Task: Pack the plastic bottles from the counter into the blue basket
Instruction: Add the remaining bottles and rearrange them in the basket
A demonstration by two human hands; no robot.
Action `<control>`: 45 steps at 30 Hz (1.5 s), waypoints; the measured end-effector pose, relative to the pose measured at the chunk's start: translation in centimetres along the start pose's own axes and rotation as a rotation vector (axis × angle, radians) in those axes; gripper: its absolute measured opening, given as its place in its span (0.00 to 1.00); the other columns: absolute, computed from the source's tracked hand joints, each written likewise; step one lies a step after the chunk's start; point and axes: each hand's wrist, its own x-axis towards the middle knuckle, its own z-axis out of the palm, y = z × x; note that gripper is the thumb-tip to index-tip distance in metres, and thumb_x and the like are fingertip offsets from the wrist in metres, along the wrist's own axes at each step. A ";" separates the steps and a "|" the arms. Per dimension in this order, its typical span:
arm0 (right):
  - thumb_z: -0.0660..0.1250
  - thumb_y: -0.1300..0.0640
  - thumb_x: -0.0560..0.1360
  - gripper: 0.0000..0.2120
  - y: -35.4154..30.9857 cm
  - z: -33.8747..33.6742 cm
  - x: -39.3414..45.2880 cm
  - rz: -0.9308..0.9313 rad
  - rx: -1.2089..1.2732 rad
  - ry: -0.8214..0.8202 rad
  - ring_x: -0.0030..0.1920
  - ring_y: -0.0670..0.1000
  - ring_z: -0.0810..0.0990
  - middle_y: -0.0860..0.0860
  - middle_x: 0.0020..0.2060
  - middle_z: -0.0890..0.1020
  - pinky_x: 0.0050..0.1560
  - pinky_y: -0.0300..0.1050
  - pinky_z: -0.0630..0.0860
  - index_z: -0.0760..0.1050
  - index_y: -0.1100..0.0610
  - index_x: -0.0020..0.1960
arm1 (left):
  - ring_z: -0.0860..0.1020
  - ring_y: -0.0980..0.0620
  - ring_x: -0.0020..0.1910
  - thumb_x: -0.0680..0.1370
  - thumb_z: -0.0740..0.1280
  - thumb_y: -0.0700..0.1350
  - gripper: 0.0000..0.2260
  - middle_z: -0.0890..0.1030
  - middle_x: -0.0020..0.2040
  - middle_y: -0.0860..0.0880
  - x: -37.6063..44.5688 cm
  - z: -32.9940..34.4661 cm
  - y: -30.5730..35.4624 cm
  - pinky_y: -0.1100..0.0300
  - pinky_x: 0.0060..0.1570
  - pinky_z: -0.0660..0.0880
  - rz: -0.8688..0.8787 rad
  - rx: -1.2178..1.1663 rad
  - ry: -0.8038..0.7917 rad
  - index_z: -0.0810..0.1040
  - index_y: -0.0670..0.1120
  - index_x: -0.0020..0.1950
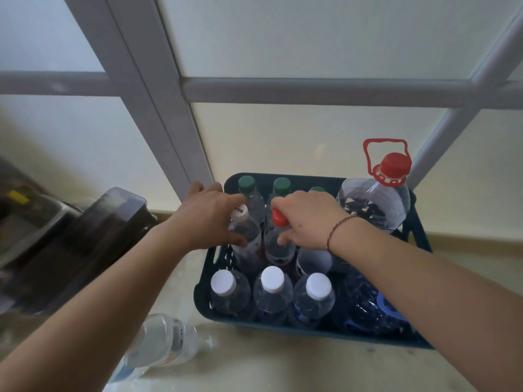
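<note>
The blue basket [208,264], dark teal with slotted walls, stands on the pale counter [283,369] toward 4 o'clock of the view, packed with clear plastic bottles standing upright. Three white-capped bottles [272,295] line its 6 o'clock wall, green-capped bottles [246,184] its 12 o'clock wall, and a big jug [376,202] with a red cap and loop handle fills the 2 o'clock corner. The left hand [206,219] wraps its fingers around a white-capped bottle with a sticker on its lid [246,236] in the middle row. The right hand [308,219] grips the red-capped bottle [278,241] beside it at the neck. Another clear bottle [164,340] lies on its side on the counter at 7 o'clock.
</note>
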 end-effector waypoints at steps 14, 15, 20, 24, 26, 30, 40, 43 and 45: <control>0.69 0.47 0.74 0.16 1.5 -0.2 -6.3 -0.025 -0.062 -0.214 0.46 0.51 0.75 0.48 0.47 0.72 0.46 0.49 0.78 0.67 0.51 0.55 | 0.78 0.50 0.57 0.77 0.65 0.63 0.20 0.83 0.55 0.53 -4.8 0.8 -1.2 0.47 0.57 0.75 0.330 -0.366 0.321 0.81 0.49 0.57; 0.70 0.48 0.74 0.15 1.4 0.1 -6.0 -0.030 -0.036 -0.214 0.47 0.52 0.76 0.49 0.48 0.73 0.48 0.50 0.78 0.67 0.52 0.53 | 0.78 0.50 0.57 0.78 0.65 0.64 0.20 0.83 0.54 0.54 -4.9 0.8 -1.1 0.47 0.56 0.75 0.371 -0.346 0.302 0.82 0.50 0.55; 0.70 0.54 0.75 0.16 2.0 0.2 -4.9 0.039 -0.051 -0.096 0.47 0.53 0.75 0.49 0.44 0.71 0.48 0.50 0.78 0.61 0.52 0.46 | 0.77 0.50 0.58 0.76 0.66 0.66 0.20 0.83 0.53 0.55 -5.4 1.1 -0.6 0.46 0.56 0.74 0.433 -0.313 0.230 0.82 0.51 0.56; 0.69 0.58 0.75 0.18 1.5 -0.2 -4.5 0.080 -0.068 -0.078 0.43 0.53 0.72 0.51 0.45 0.68 0.43 0.48 0.75 0.58 0.52 0.47 | 0.75 0.53 0.55 0.72 0.67 0.70 0.24 0.82 0.51 0.57 -6.0 1.0 -0.2 0.48 0.60 0.70 0.439 -0.251 0.093 0.80 0.55 0.58; 0.69 0.60 0.75 0.19 1.0 -0.4 -4.8 0.090 -0.069 -0.128 0.41 0.53 0.71 0.52 0.49 0.70 0.41 0.49 0.75 0.57 0.52 0.48 | 0.74 0.54 0.56 0.70 0.67 0.72 0.26 0.81 0.51 0.58 -6.4 1.0 0.0 0.50 0.62 0.67 0.416 -0.157 0.012 0.79 0.57 0.60; 0.64 0.49 0.78 0.13 -0.5 -2.4 -6.7 0.044 -0.137 0.010 0.43 0.54 0.77 0.50 0.54 0.73 0.37 0.47 0.74 0.65 0.53 0.58 | 0.74 0.51 0.53 0.67 0.66 0.70 0.24 0.80 0.48 0.59 -7.0 1.5 0.0 0.47 0.59 0.68 0.404 -0.015 -0.026 0.78 0.58 0.56; 0.68 0.40 0.72 0.17 -6.3 -1.3 -5.5 -0.241 -0.193 -0.080 0.50 0.56 0.81 0.52 0.48 0.82 0.46 0.50 0.68 0.75 0.51 0.52 | 0.79 0.52 0.39 0.66 0.65 0.66 0.19 0.82 0.39 0.56 -5.6 1.3 -0.1 0.55 0.54 0.72 0.381 -0.081 -0.029 0.80 0.54 0.48; 0.68 0.40 0.73 0.16 -5.4 -1.2 -4.4 -0.207 -0.185 -0.022 0.49 0.55 0.81 0.51 0.48 0.82 0.44 0.48 0.68 0.75 0.51 0.52 | 0.80 0.51 0.40 0.67 0.66 0.66 0.20 0.82 0.40 0.56 -4.9 1.3 -0.7 0.51 0.56 0.73 0.357 -0.125 -0.031 0.80 0.53 0.49; 0.67 0.41 0.74 0.16 -4.7 -0.8 -3.9 -0.191 -0.203 0.012 0.48 0.56 0.81 0.50 0.48 0.81 0.40 0.47 0.66 0.73 0.52 0.52 | 0.80 0.51 0.41 0.68 0.73 0.63 0.18 0.81 0.40 0.55 -4.5 1.4 -0.9 0.50 0.55 0.73 0.346 -0.118 0.001 0.80 0.52 0.50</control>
